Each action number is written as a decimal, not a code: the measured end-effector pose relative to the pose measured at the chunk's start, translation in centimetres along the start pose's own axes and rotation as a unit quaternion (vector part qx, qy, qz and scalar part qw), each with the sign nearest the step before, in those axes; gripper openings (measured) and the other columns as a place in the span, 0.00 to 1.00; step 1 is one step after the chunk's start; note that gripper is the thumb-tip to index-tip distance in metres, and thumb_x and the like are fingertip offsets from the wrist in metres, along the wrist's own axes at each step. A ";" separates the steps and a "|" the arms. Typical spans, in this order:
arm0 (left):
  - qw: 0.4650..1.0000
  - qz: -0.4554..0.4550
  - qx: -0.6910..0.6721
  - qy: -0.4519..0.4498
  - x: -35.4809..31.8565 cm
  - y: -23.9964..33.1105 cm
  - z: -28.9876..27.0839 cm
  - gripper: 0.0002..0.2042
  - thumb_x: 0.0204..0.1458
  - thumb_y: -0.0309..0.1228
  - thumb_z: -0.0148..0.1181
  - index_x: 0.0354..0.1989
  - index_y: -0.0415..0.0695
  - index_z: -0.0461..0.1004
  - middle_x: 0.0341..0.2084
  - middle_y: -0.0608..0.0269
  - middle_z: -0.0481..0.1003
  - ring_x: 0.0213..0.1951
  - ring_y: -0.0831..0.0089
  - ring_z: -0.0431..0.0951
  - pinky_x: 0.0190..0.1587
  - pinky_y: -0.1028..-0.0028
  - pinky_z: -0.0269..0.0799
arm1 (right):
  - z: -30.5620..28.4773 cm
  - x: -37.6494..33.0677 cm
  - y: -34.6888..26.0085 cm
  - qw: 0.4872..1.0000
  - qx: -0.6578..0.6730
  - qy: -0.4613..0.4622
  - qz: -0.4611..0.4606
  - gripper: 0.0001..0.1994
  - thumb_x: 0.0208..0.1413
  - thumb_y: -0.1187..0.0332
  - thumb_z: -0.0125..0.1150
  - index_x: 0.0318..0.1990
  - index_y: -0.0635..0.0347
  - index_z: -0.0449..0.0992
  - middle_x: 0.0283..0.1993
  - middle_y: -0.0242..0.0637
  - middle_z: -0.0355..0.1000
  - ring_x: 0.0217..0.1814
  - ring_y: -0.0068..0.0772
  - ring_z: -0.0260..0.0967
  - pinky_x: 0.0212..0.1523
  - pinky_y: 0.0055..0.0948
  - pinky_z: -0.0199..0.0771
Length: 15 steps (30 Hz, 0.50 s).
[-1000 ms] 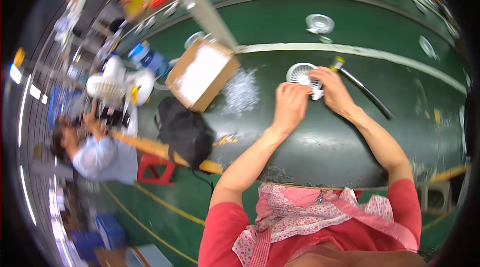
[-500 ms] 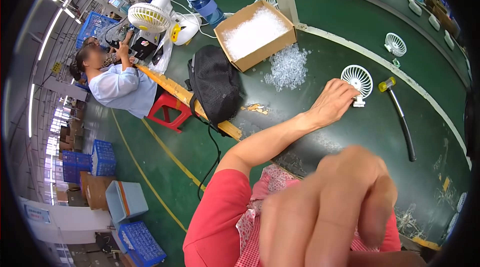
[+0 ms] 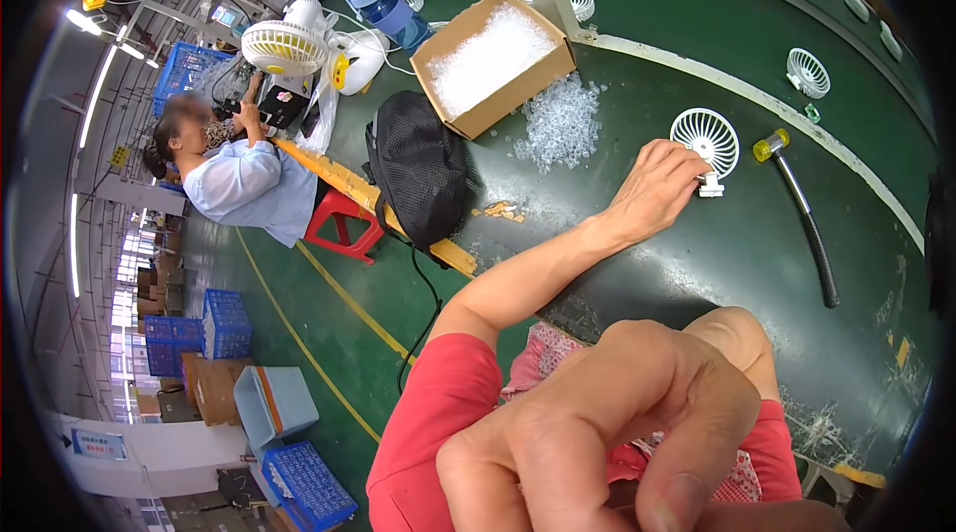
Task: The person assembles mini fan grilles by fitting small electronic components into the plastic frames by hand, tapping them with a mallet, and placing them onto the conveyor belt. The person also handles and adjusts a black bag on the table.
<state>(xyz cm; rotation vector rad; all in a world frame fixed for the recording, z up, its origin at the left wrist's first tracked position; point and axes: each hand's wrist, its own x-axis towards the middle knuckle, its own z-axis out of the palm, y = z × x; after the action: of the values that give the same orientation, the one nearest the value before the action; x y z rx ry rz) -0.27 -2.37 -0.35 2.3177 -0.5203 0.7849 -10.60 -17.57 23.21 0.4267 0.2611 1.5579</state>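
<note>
My left hand [image 3: 652, 189] reaches across the green bench with its fingers closed on the lower left rim of a white fan grille [image 3: 704, 141]. The grille is round with radial ribs, and a small white bracket sits at its base. Close to the camera is my right hand [image 3: 617, 413], large in the foreground. Its fingers are bent, with the thumb near them; whatever they hold, if anything, is out of sight. A hammer [image 3: 802, 209] with a yellow head and black handle lies right of the grille.
Behind my left hand stands a cardboard box [image 3: 503, 84] of clear plastic bits, with a loose pile [image 3: 563, 124] beside it. A black mesh bag [image 3: 420, 169] rests at the bench edge. Further fan parts [image 3: 807, 72] lie beyond the white strip. A person [image 3: 234, 174] sits at far left.
My right hand has shifted down and left and turned, so its thumb now shows. The left hand keeps its place on the grille. The whole view has tilted slightly.
</note>
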 end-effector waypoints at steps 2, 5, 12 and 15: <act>1.000 0.003 0.002 -0.001 0.0 0.1 0.1 0.16 0.49 0.20 0.62 0.47 0.43 0.75 0.43 0.58 0.74 0.50 0.57 0.71 0.57 0.58 0.64 | -1.0 -0.1 -0.6 0.995 -0.091 -0.021 0.025 0.11 0.46 0.69 0.58 0.23 0.72 0.75 0.23 0.45 0.70 0.35 0.34 0.66 0.36 0.26 0.66; 1.000 0.005 0.003 0.001 0.1 0.1 0.1 0.15 0.49 0.20 0.62 0.47 0.43 0.75 0.43 0.58 0.74 0.51 0.57 0.71 0.57 0.58 0.64 | -0.7 0.0 -0.9 0.990 -0.130 -0.033 0.043 0.11 0.47 0.69 0.58 0.24 0.72 0.75 0.24 0.45 0.70 0.36 0.34 0.67 0.37 0.26 0.65; 1.000 0.000 0.008 0.001 -0.1 -0.1 0.1 0.15 0.49 0.20 0.62 0.47 0.43 0.75 0.43 0.58 0.74 0.50 0.57 0.71 0.58 0.58 0.64 | 1.9 0.6 -0.6 0.995 -0.061 -0.015 0.072 0.11 0.47 0.68 0.58 0.25 0.71 0.74 0.25 0.42 0.70 0.36 0.32 0.67 0.38 0.25 0.65; 1.000 -0.004 0.002 -0.003 0.0 0.0 0.0 0.15 0.49 0.20 0.62 0.47 0.43 0.75 0.43 0.58 0.74 0.50 0.57 0.71 0.58 0.58 0.64 | 2.0 0.3 0.1 0.998 0.014 0.038 0.051 0.12 0.47 0.66 0.60 0.24 0.70 0.73 0.24 0.41 0.69 0.35 0.31 0.67 0.37 0.25 0.64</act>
<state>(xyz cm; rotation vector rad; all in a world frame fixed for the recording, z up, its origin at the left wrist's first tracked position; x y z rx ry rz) -0.27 -2.39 -0.39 2.3255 -0.5124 0.7758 -9.90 -17.50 25.05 0.4087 0.3251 1.6733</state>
